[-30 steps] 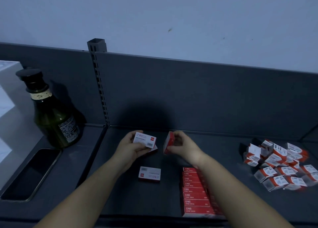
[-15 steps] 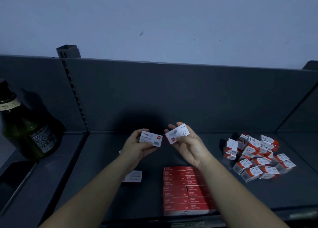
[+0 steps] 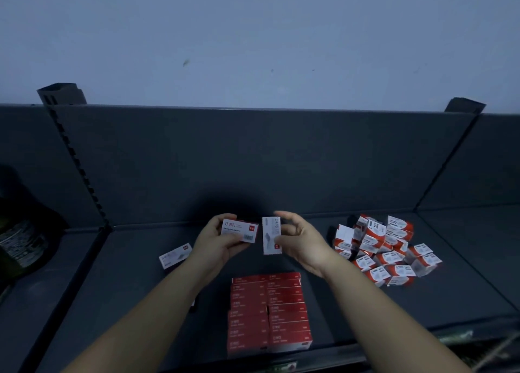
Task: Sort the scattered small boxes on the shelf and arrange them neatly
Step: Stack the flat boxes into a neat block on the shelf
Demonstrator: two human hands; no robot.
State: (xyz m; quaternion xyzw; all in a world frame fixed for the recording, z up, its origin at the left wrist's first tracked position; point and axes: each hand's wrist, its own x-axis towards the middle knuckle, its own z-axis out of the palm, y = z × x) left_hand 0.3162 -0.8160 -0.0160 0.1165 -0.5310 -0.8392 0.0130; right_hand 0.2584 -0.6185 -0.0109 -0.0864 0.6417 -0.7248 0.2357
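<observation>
Left hand [image 3: 222, 243] pinches left box [image 3: 239, 230]; right hand [image 3: 301, 240] pinches right box [image 3: 271, 235], turned from slanted to upright within half a second, probably orienting it for the stack [image 3: 268, 313] at 6 o'clock. Pile [image 3: 385, 249] remains at 3 o'clock.

Left hand [image 3: 222, 242], right hand [image 3: 302, 244], both curled

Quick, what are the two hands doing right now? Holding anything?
The left hand grips a white-and-red box, label up.
The right hand pinches an upright box by its edge.
</observation>
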